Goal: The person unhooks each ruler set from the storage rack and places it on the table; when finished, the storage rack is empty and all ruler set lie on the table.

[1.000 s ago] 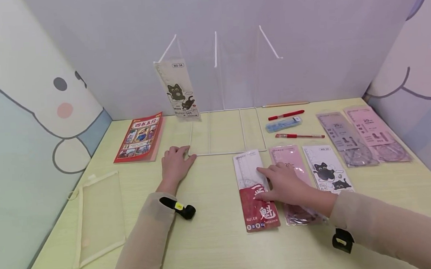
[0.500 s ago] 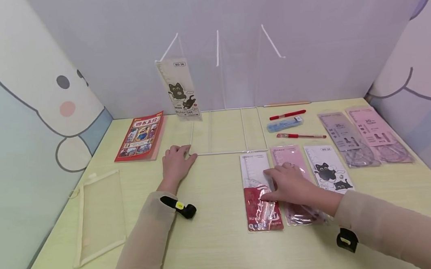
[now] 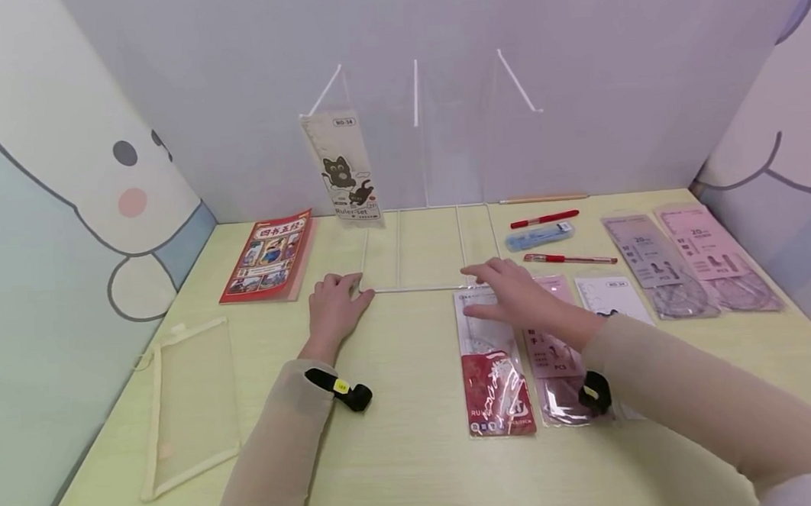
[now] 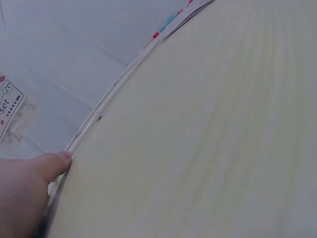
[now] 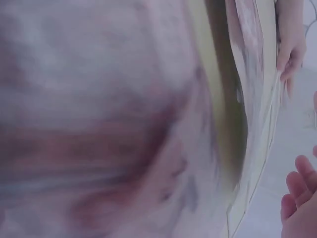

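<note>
My left hand [image 3: 334, 310] grips the front left corner of a white wire display rack [image 3: 397, 253]; in the left wrist view its thumb [image 4: 52, 164] lies on the wire. A ruler set packet with black cats [image 3: 346, 168] hangs from the rack's left hook. Fingers spread, my right hand [image 3: 511, 297] is over the top of a white and red ruler set packet [image 3: 497, 389], holding nothing. Beside that lies a pink ruler set packet [image 3: 555, 352], partly under the right forearm. Another cat ruler packet [image 3: 610, 292] is largely covered by the sleeve.
Two more ruler packets, one greyish [image 3: 654, 263] and one pink [image 3: 711, 248], lie at the right. Red pens [image 3: 571, 259], a blue item [image 3: 541, 235] and a pencil [image 3: 543, 197] are behind. At the left are a red book [image 3: 268, 260] and a mesh pouch [image 3: 193, 409].
The white and red packet was shifted right, close beside the pink one. My right hand then let go and moved forward and left to its top end. The left hand stays at the rack corner.
</note>
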Motion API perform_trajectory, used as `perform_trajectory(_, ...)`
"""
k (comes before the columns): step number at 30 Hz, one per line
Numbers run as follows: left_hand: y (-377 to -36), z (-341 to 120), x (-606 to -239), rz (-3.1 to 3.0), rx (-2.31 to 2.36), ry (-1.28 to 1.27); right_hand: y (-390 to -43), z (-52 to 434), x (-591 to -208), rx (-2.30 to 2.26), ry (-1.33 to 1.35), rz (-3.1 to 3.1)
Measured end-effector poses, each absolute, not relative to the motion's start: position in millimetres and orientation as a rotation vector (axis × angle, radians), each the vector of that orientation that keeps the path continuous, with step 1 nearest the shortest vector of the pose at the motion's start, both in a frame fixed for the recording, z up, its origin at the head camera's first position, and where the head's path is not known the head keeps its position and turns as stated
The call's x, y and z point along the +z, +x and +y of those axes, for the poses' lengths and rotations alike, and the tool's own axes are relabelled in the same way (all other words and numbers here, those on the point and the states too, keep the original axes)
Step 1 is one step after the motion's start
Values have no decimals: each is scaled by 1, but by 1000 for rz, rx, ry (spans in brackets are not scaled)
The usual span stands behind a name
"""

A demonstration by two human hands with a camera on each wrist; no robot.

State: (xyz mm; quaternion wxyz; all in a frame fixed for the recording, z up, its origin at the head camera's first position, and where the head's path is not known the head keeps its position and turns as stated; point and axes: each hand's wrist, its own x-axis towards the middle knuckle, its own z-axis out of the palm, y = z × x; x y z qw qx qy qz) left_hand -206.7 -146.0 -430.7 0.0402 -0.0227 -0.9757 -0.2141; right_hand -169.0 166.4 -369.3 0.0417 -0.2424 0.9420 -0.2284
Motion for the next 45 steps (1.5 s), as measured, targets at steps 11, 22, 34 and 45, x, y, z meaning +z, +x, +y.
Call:
perform_trajectory(11,-207,-147,-433,-2978,-661,-70,-233,114,-352,-617,-898,2785)
perform_trajectory(22,-206,-152,-427,-2973,-640,-53,-264,56,-312,-829,-980,2854)
perform_trajectory(34,-207,-147,-430,-2963,-653,-77,-274,29,-278,-907,-858,2930)
perform_trajectory(45,-206,-143,-430,-2970,-677,-89,-277,35,-279,-1155,-695,2887)
